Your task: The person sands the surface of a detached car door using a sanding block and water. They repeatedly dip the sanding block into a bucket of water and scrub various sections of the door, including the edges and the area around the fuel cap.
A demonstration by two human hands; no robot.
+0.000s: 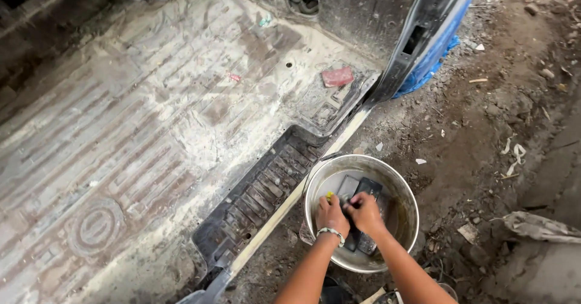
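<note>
A round metal bucket [404, 190] with murky water stands on the dirt by the sill of a stripped vehicle floor. Both my hands are down inside it. My left hand [331, 214], with a beaded bracelet on the wrist, and my right hand [364, 212] close together on dark flat sanding blocks [368, 187] that lie partly in the water. A bit of yellow shows at the left fingers. What lies under my palms is hidden.
The bare, dusty, ribbed vehicle floor [139, 128] fills the left. A red sanding pad [337, 76] lies on it near the door opening. A dark ribbed step plate [260, 198] runs along the sill. A blue tarp [433, 56] hangs by the door pillar. Rubble and scraps cover the dirt ground [496, 116].
</note>
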